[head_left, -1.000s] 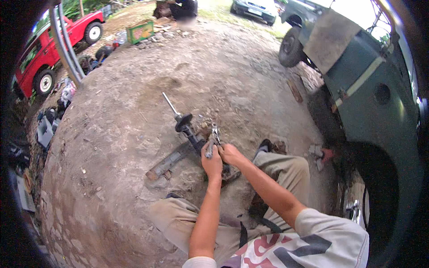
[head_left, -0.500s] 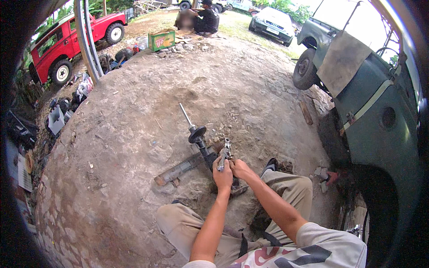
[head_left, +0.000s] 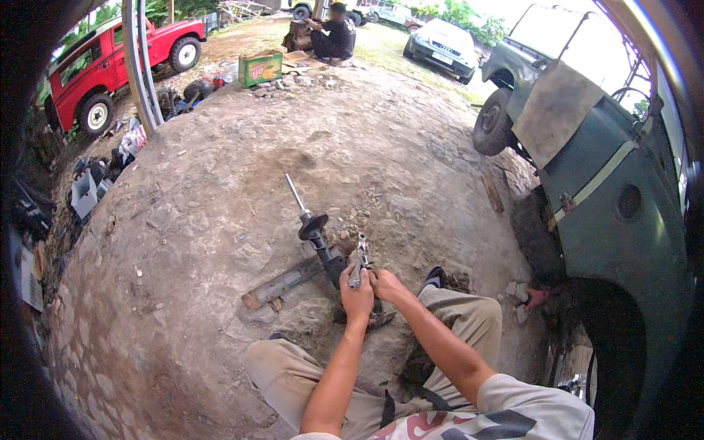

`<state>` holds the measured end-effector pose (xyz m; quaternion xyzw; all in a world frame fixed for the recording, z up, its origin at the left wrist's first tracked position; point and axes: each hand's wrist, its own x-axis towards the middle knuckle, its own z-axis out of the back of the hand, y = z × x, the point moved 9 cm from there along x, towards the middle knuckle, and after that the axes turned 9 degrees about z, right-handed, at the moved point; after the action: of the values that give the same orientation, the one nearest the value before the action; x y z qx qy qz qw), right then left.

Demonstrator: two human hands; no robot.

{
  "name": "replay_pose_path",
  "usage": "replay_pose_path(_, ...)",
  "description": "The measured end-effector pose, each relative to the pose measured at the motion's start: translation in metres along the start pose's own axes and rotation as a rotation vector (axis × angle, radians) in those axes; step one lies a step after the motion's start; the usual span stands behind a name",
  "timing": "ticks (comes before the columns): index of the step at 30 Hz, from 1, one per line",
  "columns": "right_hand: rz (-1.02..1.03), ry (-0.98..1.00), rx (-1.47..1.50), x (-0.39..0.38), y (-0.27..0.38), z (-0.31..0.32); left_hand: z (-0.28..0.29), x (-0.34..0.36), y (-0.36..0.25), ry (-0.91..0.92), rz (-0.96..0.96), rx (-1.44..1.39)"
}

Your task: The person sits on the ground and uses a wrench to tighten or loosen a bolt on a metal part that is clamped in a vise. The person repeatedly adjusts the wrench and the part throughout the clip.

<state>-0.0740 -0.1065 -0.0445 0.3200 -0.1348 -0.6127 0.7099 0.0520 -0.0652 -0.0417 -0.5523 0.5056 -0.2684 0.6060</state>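
Observation:
My left hand [head_left: 356, 297] is closed round a silver metal hand tool that looks like locking pliers [head_left: 361, 253], its narrow end pointing away from me. Against the tool's right side, my right hand [head_left: 384, 284] has its fingers curled in on it; their tips are partly hidden. Just beyond and left of both hands lies a black strut shock absorber [head_left: 323, 249], with its bright rod slanting up to the far left. Its near end is partly covered by my hands. The strut rests across a worn flat bar [head_left: 282, 284] on the ground.
My bent legs [head_left: 469, 319] frame the work spot on rough, stony ground [head_left: 183, 242]. A green vehicle body [head_left: 609, 198] stands close on the right. Farther off are a green carton [head_left: 260, 68], a seated person [head_left: 336, 33], a red off-road car [head_left: 110, 70] and a silver car [head_left: 441, 48].
The whole view has shifted a little, moving the strut and hands slightly left and down in the picture. Both hands keep their grip on the tool.

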Motion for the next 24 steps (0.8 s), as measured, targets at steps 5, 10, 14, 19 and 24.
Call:
replay_pose_path(5,0.075,-0.045,0.041,-0.012,0.006,0.003,-0.002,-0.008,-0.003,0.052,-0.011,-0.105)
replay_pose_path(10,0.037,0.124,0.080,0.010,-0.014,0.000,-0.011,-0.001,0.008,-0.009,-0.030,0.005)
replay_pose_path(14,0.113,0.128,-0.035,0.008,0.008,-0.001,0.004,0.003,0.008,-0.069,-0.021,-0.003)
replay_pose_path(19,0.165,-0.143,-0.040,-0.006,0.028,0.006,0.005,0.003,0.002,-0.039,0.143,-0.036)
replay_pose_path(24,0.270,-0.296,0.172,-0.002,-0.024,-0.001,0.001,0.005,0.004,-0.096,0.039,0.027)
